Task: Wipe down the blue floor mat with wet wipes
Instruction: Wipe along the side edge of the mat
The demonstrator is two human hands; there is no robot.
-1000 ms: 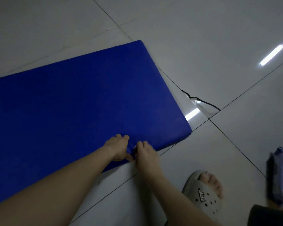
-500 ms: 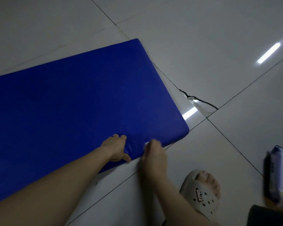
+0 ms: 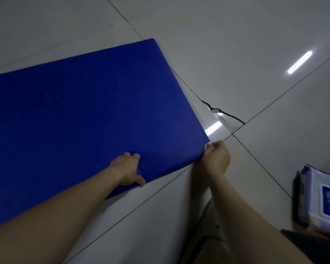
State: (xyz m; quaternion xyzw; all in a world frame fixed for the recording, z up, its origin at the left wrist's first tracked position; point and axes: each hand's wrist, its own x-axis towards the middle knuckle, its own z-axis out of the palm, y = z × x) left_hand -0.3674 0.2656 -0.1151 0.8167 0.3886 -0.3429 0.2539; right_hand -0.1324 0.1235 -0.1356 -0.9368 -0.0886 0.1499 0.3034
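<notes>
The blue floor mat (image 3: 84, 111) lies on the pale tiled floor, filling the left half of the view. My left hand (image 3: 129, 168) grips its near edge, thumb under the edge and fingers on top. My right hand (image 3: 216, 159) sits at the mat's near right corner, fingers curled around a small white wet wipe (image 3: 207, 145) pressed against the mat's edge. Only a scrap of the wipe shows above my fingers.
A pack of wet wipes (image 3: 321, 199) lies on the floor at the right edge. A cracked tile corner (image 3: 225, 119) lies just beyond the mat's right corner. A grey sandal (image 3: 211, 225) on my foot shows below my right forearm.
My right hand slid rightwards along the mat's near edge, from beside my left hand to the near right corner. My left hand kept its grip on the edge.
</notes>
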